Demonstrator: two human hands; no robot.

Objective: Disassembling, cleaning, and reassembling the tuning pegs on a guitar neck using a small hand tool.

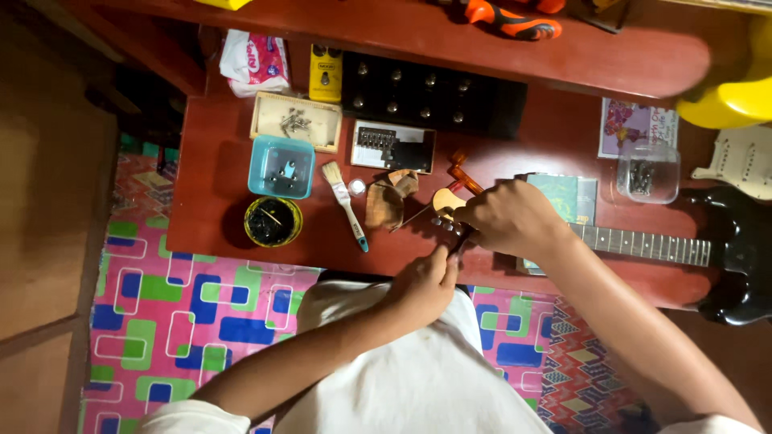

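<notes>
Desk [241, 217]: wood, dark red, smooth with a dull sheen. Guitar body [736, 265]: black, high gloss. Headstock [445, 201]: pale wood, lacquered. Tub [281, 166]: translucent blue plastic. Brush [344, 201]: pale wooden handle, soft bristles. Floor mat [185, 321]: patterned, smooth, looked like vinyl. Shirt [402, 378]: white matt cloth.

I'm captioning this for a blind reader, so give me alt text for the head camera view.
Seen from above, a person's right hand and left hand work at the headstock of a black electric guitar lying across a red table. Nearby sit a paintbrush, a blue plastic tub, a round tin and a wooden tray of screws.
</notes>
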